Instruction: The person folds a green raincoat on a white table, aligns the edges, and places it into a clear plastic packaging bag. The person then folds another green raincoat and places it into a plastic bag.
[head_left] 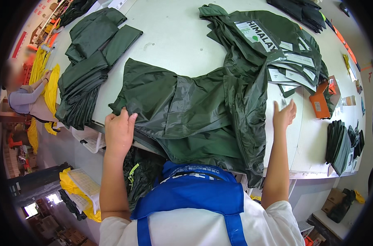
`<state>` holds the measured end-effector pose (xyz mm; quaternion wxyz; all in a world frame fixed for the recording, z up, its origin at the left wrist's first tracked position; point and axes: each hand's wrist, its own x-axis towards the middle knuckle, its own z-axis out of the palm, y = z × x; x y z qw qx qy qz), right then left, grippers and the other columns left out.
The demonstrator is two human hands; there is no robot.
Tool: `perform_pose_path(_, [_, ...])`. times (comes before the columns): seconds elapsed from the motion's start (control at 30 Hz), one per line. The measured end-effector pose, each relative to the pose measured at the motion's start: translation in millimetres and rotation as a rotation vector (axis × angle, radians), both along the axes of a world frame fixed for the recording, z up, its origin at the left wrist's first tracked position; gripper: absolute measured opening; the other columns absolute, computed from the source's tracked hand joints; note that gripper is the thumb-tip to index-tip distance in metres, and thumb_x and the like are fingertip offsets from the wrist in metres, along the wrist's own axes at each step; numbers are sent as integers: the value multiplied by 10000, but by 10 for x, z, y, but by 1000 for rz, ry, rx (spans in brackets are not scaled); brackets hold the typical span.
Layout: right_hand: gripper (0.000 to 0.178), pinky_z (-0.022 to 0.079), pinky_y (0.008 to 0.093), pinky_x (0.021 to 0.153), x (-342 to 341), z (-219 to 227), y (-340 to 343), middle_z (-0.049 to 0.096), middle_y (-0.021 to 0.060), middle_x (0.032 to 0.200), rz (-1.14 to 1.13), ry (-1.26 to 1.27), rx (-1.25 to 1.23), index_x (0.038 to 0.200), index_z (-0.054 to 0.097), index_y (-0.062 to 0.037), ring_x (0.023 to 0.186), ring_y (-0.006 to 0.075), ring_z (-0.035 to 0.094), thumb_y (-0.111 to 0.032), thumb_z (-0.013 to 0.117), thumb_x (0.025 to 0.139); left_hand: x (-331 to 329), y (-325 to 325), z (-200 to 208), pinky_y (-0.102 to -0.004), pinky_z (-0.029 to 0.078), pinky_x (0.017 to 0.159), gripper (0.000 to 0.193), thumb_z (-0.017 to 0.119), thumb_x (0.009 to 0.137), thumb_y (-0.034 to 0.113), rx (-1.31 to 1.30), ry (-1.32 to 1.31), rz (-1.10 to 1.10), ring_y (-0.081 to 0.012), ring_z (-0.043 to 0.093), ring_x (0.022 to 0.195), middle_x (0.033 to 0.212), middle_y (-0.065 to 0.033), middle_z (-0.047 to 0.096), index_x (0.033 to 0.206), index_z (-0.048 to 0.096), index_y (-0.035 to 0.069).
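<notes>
A dark green rain jacket [203, 102] with a zip lies spread across the near part of the table, its near edge hanging over toward me. My left hand [120, 129] is closed on the jacket's left end, pinching the cloth between thumb and fingers. To the right of the jacket, my right hand [282, 115] is raised over the white table with its fingers apart, apparently holding nothing. Just beyond it sits a pile of clear plastic packets with white labels [295, 67], partly on more green cloth.
Folded dark green garments [88, 61] are stacked at the left of the white table [170, 37]. An orange box [319, 100] and another dark folded stack [338, 143] lie to the right. At far left a person [26, 98] handles yellow cloth. A white basket [88, 139] stands below the edge.
</notes>
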<state>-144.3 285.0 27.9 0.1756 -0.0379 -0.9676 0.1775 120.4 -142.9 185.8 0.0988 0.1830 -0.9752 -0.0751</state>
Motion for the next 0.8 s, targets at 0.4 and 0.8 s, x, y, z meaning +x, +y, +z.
perform_pose_path(0.4, [720,459,335,926,119,1119,1116,515,171,1237,226,-301,-820,1384,408,-85,1080,235,545,92,545,700,-299,-678,297,-496,455,607,311,494,982,259,-140,488,207,-463,599,763,833,-269,632,980,514,-51])
perform_pose_path(0.8, [370,501,396,752,1197,1792,-2168,657,199,816,1040,-485,-737,918,690,7,817,357,644,-354,613,899,-988,205,810,-449,452,519,261,525,968,222,49,514,-210,-400,612,626,696,-191,620,1092,510,-7])
